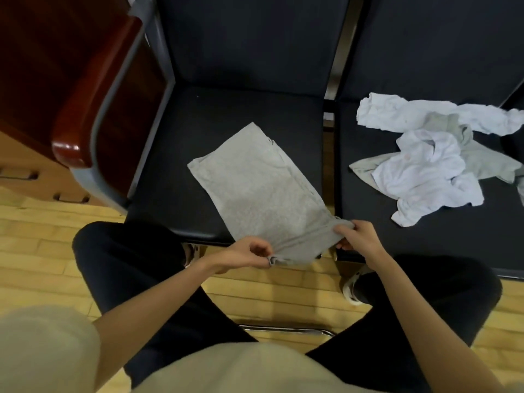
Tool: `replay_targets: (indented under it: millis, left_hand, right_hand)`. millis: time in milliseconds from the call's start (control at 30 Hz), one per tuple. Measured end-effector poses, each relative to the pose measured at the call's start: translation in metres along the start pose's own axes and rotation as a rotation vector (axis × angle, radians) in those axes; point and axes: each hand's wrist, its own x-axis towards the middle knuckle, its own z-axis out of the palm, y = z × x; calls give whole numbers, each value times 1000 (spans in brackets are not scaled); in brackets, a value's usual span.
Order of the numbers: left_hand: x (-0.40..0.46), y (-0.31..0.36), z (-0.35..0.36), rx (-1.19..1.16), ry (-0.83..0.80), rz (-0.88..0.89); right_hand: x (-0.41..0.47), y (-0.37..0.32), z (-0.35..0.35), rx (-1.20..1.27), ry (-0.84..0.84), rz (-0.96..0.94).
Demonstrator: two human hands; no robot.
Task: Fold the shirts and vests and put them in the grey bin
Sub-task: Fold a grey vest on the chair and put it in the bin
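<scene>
Both my left hand and right hand pinch the grey shirt's six-o'clock hem; uneven pulling could skew the fold.

1. Two black padded chairs stand side by side, their seats nearly touching and their backs upright.
2. To the left, a red-brown wooden panel leans in a grey frame.
3. Underfoot runs a pale wooden plank floor, softly lit.
4. A chrome bar shows low down.
</scene>
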Motion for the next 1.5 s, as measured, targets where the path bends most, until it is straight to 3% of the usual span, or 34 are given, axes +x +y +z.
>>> replay_targets:
  millis: [167, 267, 433, 633, 700, 800, 867, 933, 1000, 1067, 1300, 1400, 1500]
  left_hand:
    - [-19, -3, -15, -213, 315, 17]
    - [-23, 0, -26, -258, 525, -2]
    - [-12, 0, -52, -384, 933, -111]
    - [9, -13, -74, -353, 1059, -192]
    - [12, -14, -71, -247, 1107, -199]
    - [5, -13, -60, 253, 1232, -9]
    - [-1, -14, -55, 592, 1134, 271]
    - [-5, -20, -50, 775, 896, 414]
    - [-8, -27, -44, 794, 660, 349]
    - [-6, -32, -41, 773, 529, 270]
    - [3, -13, -36, 930, 613, 205]
    - [1, 1, -47, 733, 680, 145]
    - [-14, 3, -56, 498, 616, 116]
  right_hand:
    - [11, -44, 21, 332, 54, -7]
    - [23, -85, 45, 461, -13, -52]
    - [57, -132, 91, 434, -43, 4]
    - [87, -140, 124, 271, 19, 40]
    - [88, -138, 123, 235, 21, 7]
    - [77, -127, 113, 67, -10, -186]
    - [63, -114, 103, -187, -49, -380]
    - [55, -96, 92, -467, -119, -561]
    - [51, -77, 83, -781, -242, -648]
    - [51, -64, 78, -1067, -323, -634]
    - [36, -63, 91, -1217, -284, -610]
    - [32, -58, 94, -1197, -205, -651]
    - [30, -53, 88, -1211, -57, -747]
